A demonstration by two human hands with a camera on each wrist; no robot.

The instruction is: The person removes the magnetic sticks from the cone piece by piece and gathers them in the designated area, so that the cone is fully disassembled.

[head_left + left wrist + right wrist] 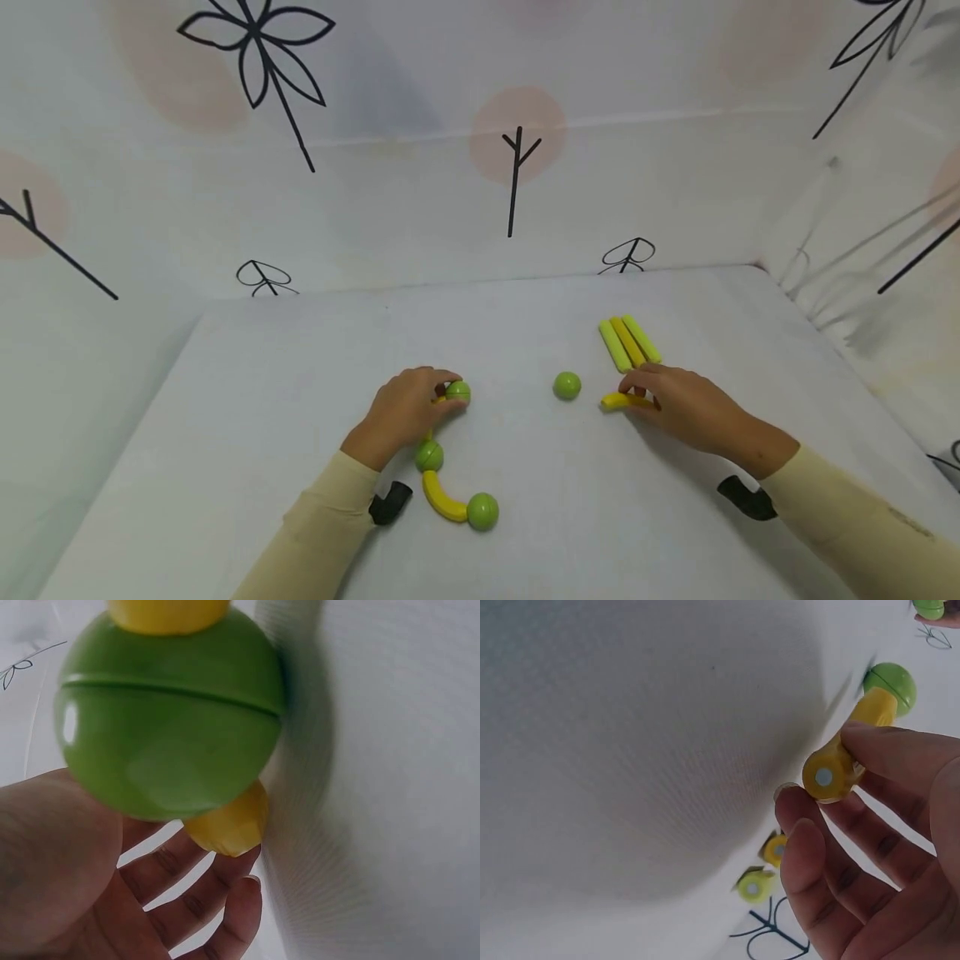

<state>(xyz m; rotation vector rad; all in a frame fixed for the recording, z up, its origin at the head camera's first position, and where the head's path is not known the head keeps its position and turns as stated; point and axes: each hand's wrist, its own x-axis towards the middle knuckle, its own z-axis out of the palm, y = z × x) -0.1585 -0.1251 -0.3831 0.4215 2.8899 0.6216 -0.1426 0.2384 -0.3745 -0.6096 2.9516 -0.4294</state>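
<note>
My left hand pinches a green ball between thumb and fingers at the upper end of a linked chain. Below it in the chain come a mostly hidden yellow piece, a second green ball, a yellow curved rod and a third green ball. In the left wrist view that second ball fills the foreground. My right hand pinches another yellow curved rod. Its end, with a round grey disc, faces the right wrist camera. A lone green ball lies left of this rod.
Beyond my right hand, a yellow straight rod lies between two yellow-green ones, side by side. The white table meets a patterned cloth wall at the back, with more cloth on both sides.
</note>
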